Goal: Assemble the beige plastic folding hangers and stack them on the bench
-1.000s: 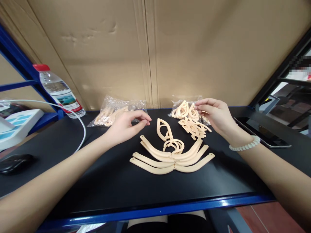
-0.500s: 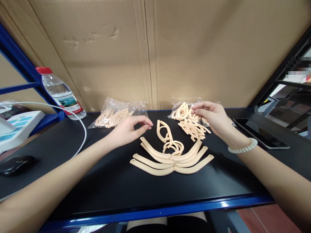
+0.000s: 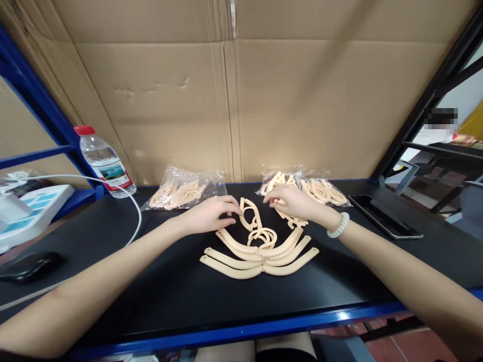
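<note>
Several beige folding hangers (image 3: 234, 274) lie spread open in an overlapping stack on the black table, their curved hooks (image 3: 269, 236) bunched behind the arms. A folded hanger (image 3: 258, 217) rests just behind those hooks. My left hand (image 3: 211, 213) hovers at its left side, thumb and fingers apart, with nothing visible in them. My right hand (image 3: 290, 198) is over a loose pile of small beige parts (image 3: 296, 220), fingers loosely bent and apart, and it partly covers the pile. I cannot tell whether its fingertips touch a piece.
Clear bags of beige parts lie along the back: one on the left (image 3: 181, 193), others on the right (image 3: 324, 191). A phone (image 3: 385, 216) lies at right. At left are a water bottle (image 3: 107, 163), a white cable (image 3: 139, 216) and a black mouse (image 3: 30, 265). Cardboard (image 3: 169, 110) stands behind.
My right hand has moved left and inward, from beside the right bags to over the loose parts. My left hand has come closer to the folded hanger. The camera view has shifted slightly.
</note>
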The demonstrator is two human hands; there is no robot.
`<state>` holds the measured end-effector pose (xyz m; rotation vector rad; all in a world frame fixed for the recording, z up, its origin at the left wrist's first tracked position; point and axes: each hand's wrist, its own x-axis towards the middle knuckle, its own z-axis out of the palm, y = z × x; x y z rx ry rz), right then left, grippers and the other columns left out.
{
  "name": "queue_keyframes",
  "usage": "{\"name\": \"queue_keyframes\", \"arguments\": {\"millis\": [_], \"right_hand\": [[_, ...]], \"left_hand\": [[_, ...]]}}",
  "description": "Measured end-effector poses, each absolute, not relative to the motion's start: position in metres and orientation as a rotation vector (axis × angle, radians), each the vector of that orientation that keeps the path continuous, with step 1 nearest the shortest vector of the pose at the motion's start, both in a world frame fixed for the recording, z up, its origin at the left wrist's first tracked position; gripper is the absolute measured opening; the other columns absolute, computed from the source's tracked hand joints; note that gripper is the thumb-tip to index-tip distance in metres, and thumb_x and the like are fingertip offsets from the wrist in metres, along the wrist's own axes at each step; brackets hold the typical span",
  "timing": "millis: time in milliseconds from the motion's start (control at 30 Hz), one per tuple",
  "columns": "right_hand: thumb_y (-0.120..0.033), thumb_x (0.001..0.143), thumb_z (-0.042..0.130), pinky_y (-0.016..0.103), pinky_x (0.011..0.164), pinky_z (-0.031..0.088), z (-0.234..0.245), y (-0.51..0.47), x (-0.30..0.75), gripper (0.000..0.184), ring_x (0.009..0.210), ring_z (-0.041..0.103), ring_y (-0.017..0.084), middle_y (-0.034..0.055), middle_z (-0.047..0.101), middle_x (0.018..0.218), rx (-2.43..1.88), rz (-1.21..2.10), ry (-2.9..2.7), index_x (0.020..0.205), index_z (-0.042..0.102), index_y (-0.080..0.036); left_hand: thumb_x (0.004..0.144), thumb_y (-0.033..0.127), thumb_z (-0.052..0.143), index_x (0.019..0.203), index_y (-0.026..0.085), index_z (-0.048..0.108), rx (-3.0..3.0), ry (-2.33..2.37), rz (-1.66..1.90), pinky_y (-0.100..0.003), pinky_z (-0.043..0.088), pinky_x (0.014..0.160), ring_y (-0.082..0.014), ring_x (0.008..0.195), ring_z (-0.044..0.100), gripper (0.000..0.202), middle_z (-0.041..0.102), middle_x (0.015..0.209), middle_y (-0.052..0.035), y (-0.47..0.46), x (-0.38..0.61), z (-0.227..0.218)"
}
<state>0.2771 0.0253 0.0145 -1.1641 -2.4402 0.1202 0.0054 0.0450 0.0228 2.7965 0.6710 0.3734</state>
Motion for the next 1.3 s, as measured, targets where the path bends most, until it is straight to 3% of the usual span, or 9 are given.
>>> {"name": "queue_keyframes", "arguments": {"millis": [67,167,333,600,733,867,967,1100,1300], "right_hand": [[-0.007,0.080,0.062,0.030,0.079,0.045,0.016,0.032,0.264,0.021,0.085,0.063,0.020,0.0044,0.071,0.087,-1.061,0.166,-2.620,0.092,0.072,-0.020],[-0.008,0.077,0.067,0.027,0.074,0.045,0.016,0.041,0.248,0.021,0.078,0.064,0.018,0.0022,0.071,0.082,-0.993,0.214,-2.782,0.092,0.073,-0.021],[-0.002,0.078,0.061,0.030,0.077,0.044,0.011,0.055,0.245,0.026,0.085,0.065,0.021,0.0092,0.073,0.093,-1.067,0.170,-2.806,0.096,0.073,-0.015],[0.000,0.076,0.056,0.028,0.071,0.044,0.013,0.055,0.255,0.028,0.076,0.062,0.019,0.0073,0.071,0.084,-1.128,0.103,-2.755,0.094,0.072,-0.015],[-0.002,0.081,0.054,0.029,0.073,0.042,0.018,0.058,0.264,0.027,0.078,0.060,0.019,0.0066,0.070,0.083,-1.124,0.072,-2.693,0.097,0.071,-0.016],[-0.008,0.085,0.057,0.032,0.078,0.041,0.020,0.063,0.263,0.020,0.084,0.058,0.021,0.0079,0.068,0.085,-1.078,0.061,-2.672,0.096,0.072,-0.016],[-0.021,0.085,0.065,0.031,0.078,0.041,0.015,0.061,0.255,0.014,0.087,0.056,0.022,0.0068,0.066,0.084,-0.997,0.110,-2.723,0.096,0.073,-0.018],[-0.038,0.079,0.072,0.033,0.079,0.042,0.007,0.059,0.245,0.030,0.088,0.055,0.023,0.0073,0.062,0.088,-0.910,0.165,-2.790,0.101,0.073,-0.018],[-0.018,0.078,0.069,0.034,0.081,0.040,0.004,0.065,0.243,0.011,0.087,0.053,0.022,0.0052,0.059,0.081,-0.821,0.222,-2.801,0.088,0.074,-0.017]], "left_hand": [[0.083,0.016,0.059,0.111,0.021,0.068,2.815,0.594,0.299,-0.026,0.052,0.074,-0.0145,0.082,0.065,0.029,0.062,0.115,-0.0082,0.050,0.012,0.024],[0.083,0.015,0.060,0.103,0.020,0.070,2.852,0.541,0.223,-0.025,0.051,0.076,-0.0157,0.085,0.066,0.023,0.064,0.109,-0.0076,0.057,0.022,0.024],[0.085,0.016,0.059,0.092,0.017,0.072,2.886,0.579,0.247,-0.025,0.049,0.074,-0.0159,0.079,0.065,0.015,0.067,0.097,-0.0069,0.069,0.027,0.018],[0.085,0.012,0.054,0.101,0.018,0.069,2.896,0.684,0.327,-0.024,0.050,0.073,-0.0134,0.078,0.065,0.023,0.065,0.104,-0.0069,0.069,0.015,0.015],[0.083,0.013,0.055,0.103,0.017,0.069,2.894,0.821,0.376,-0.024,0.046,0.064,-0.0147,0.070,0.061,0.025,0.065,0.091,-0.0053,0.061,0.009,0.017],[0.084,0.016,0.054,0.106,0.017,0.070,2.865,0.897,0.361,-0.023,0.041,0.057,-0.0140,0.058,0.056,0.026,0.063,0.069,-0.0009,0.056,0.009,0.013],[0.084,0.015,0.054,0.108,0.017,0.069,2.850,0.877,0.343,-0.023,0.042,0.061,-0.0140,0.064,0.059,0.028,0.068,0.080,-0.0026,0.053,0.012,0.010],[0.084,0.015,0.054,0.108,0.017,0.069,2.842,0.870,0.356,-0.023,0.042,0.063,-0.0148,0.066,0.058,0.028,0.067,0.080,-0.0029,0.053,0.017,0.009],[0.082,0.011,0.054,0.106,0.019,0.070,2.827,0.824,0.336,-0.023,0.043,0.064,-0.0147,0.068,0.061,0.030,0.071,0.087,-0.0035,0.055,0.021,0.005]]}}
